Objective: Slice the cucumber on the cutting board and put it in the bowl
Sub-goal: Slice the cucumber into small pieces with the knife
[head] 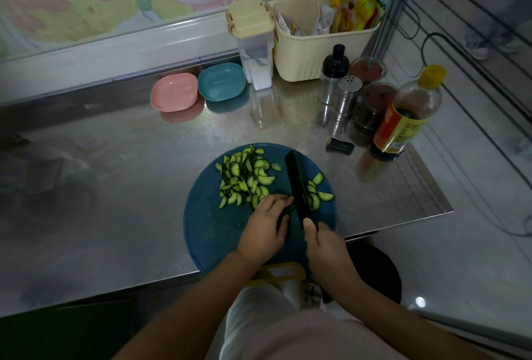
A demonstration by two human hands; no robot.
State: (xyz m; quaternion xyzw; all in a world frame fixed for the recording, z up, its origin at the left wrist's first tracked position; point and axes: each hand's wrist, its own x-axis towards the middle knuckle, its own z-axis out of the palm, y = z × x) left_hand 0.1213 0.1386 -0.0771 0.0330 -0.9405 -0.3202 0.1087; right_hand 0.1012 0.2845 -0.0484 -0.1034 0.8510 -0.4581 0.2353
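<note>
Nearest me, at the near edge of the bench (115,187), my right hand (325,247) is wrapped round the handle of the black knife (298,187). My thumb sits up by the heel of the blade, which runs away from me across the round blue cutting board (207,227). Just left of the blade, my left hand (264,227) has its fingers (280,201) curled down over the uncut stub of cucumber (289,210), pinning it to the board. Most of the stub is hidden under them, so I cannot tell how much is left.

I judge the stub firm but wet and slick, apt to roll or skid. It wants holding from above, with my fingertips tucked back from the edge. The cut pieces should be light, thin and floppy, clinging with juice. I would do better to scoop them in a bunch, on the flat of the blade or in a cupped hand, than to pick them up singly.

The slices (244,178) are pale green half-moons with dark rinds, heaped on the far left part of the board. A smaller fan (316,192) lies just right of the blade. Well beyond, at the far edge of the bench, a pink bowl (174,92) and a teal bowl (221,82) sit side by side, with no cucumber showing in either. I cannot tell which one is meant.
</note>
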